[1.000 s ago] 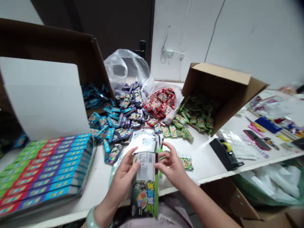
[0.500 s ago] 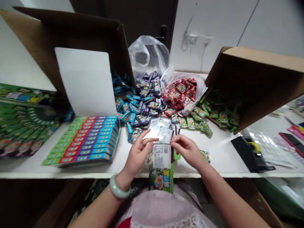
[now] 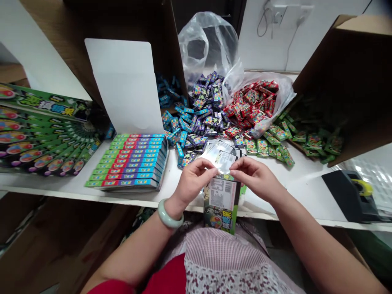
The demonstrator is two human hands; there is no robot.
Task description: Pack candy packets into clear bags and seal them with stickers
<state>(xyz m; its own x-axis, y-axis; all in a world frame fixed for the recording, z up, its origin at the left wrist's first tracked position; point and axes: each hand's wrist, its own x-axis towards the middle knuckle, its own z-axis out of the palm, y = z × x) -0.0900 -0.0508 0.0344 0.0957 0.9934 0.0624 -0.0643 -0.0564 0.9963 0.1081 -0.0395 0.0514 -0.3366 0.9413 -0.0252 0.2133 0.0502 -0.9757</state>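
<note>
A green and black printed carton (image 3: 218, 218) stands at the table's front edge against my apron, a pale printed label (image 3: 221, 194) on its side. Above its upper end, my left hand (image 3: 197, 179) is closed in a pinch, thumb against forefinger. My right hand (image 3: 256, 178) pinches opposite it, a short gap away. A thin piece of clear film (image 3: 224, 171) seems to span the fingertips; its edges are hard to make out. Just beyond the fingers lie several overlapping clear sheets (image 3: 211, 152), one with pale print.
An open display box of small packs (image 3: 131, 163) stands left, its white lid (image 3: 125, 90) raised. Blue (image 3: 174, 124), purple (image 3: 211, 94), red (image 3: 252, 102) and green packs (image 3: 275, 139) lie behind. Cardboard boxes flank them; a tape dispenser (image 3: 352, 196) sits right, fanned green cards (image 3: 45, 139) left.
The view has shifted, so the table appears lower left and closer. My two hands have come into matching pinches nearer each other over the carton's upper end.
</note>
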